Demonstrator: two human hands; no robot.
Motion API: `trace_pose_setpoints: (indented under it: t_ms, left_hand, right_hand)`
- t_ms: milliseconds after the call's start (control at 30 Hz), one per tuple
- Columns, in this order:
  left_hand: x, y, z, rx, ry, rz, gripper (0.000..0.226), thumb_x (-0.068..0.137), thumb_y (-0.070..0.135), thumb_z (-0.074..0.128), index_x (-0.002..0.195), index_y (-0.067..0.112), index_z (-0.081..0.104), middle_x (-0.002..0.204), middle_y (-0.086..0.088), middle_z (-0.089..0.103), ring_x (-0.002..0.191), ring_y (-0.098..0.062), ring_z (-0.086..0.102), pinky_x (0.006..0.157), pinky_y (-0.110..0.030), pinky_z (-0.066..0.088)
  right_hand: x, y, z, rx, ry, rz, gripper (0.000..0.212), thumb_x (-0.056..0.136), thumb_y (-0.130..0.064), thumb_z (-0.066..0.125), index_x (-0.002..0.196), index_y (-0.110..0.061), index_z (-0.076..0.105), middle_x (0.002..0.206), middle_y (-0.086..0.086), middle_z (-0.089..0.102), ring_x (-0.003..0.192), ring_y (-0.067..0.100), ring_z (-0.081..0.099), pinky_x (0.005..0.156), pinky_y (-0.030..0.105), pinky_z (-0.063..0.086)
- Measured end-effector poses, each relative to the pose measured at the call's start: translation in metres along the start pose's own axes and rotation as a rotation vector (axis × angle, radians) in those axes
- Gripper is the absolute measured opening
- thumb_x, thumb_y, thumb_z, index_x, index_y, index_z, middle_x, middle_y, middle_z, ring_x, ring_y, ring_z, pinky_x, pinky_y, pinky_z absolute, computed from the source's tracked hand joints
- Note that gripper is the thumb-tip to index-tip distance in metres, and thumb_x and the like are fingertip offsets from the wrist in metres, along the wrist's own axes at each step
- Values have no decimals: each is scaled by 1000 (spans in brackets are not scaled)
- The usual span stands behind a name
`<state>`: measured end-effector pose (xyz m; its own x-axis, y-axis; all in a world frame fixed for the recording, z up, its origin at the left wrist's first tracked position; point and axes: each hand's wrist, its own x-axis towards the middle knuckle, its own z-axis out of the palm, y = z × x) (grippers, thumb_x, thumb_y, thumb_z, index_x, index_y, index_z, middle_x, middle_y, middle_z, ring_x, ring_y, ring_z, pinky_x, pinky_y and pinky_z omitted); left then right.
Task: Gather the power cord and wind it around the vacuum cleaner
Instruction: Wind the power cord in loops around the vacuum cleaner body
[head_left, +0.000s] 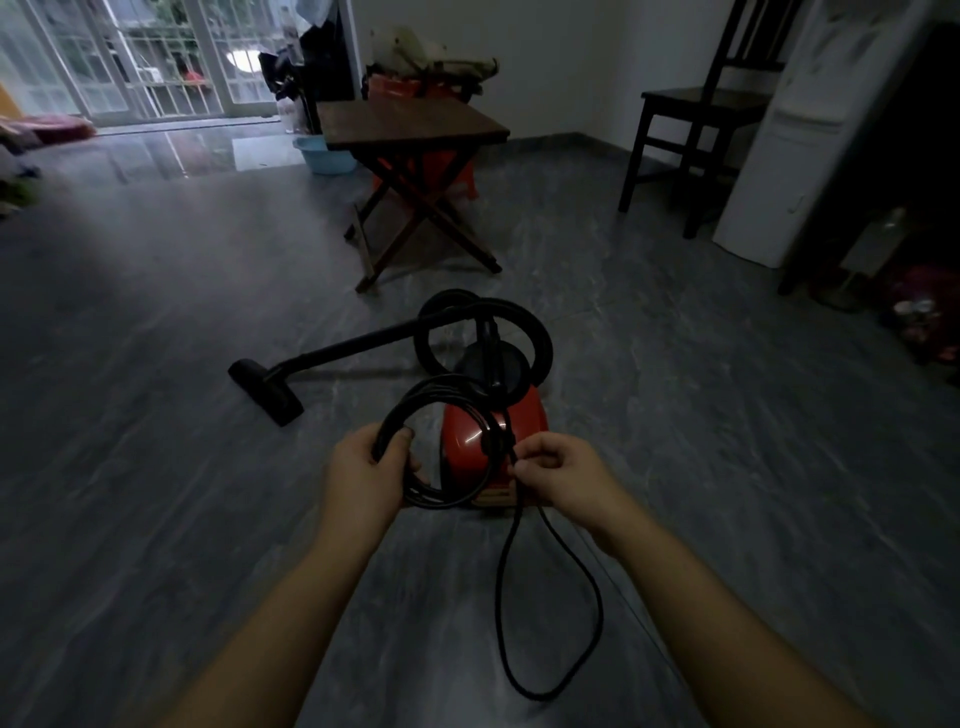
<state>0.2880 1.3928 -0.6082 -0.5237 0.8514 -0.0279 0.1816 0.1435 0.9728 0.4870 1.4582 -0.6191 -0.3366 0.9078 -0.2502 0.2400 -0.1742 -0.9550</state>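
Note:
A red canister vacuum cleaner sits on the grey floor in front of me, its black hose looped behind it and its wand ending in a floor nozzle to the left. My left hand grips a coil of several loops of black power cord held above the floor, just left of the vacuum. My right hand pinches the cord beside the coil. From that pinch a long slack loop of cord hangs down toward me, bottoming out near my right forearm.
A folding wooden table stands behind the vacuum, with a blue basin and a red stool under it. A dark chair and a white appliance are at the right. Glass doors are at the far left.

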Motion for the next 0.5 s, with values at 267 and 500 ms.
trace_pose_setpoints:
  t_ms: [267, 500]
  left_hand:
    - [-3, -13, 7, 157, -33, -26, 15, 101, 20, 43, 91, 24, 53, 79, -14, 68, 58, -26, 69, 47, -33, 56]
    - [-4, -15, 5, 156, 15, -88, 19, 102, 23, 38, 87, 27, 47, 81, -17, 68, 55, -28, 70, 46, -36, 57]
  right_hand:
    - [-5, -12, 11, 281, -32, 36, 17, 92, 9, 53, 101, 2, 66, 106, 32, 69, 80, 33, 69, 65, 33, 63]
    - [-9, -10, 21, 158, -66, -90, 29, 83, -4, 74, 111, -11, 69, 105, 11, 74, 94, 25, 73, 75, 27, 61]
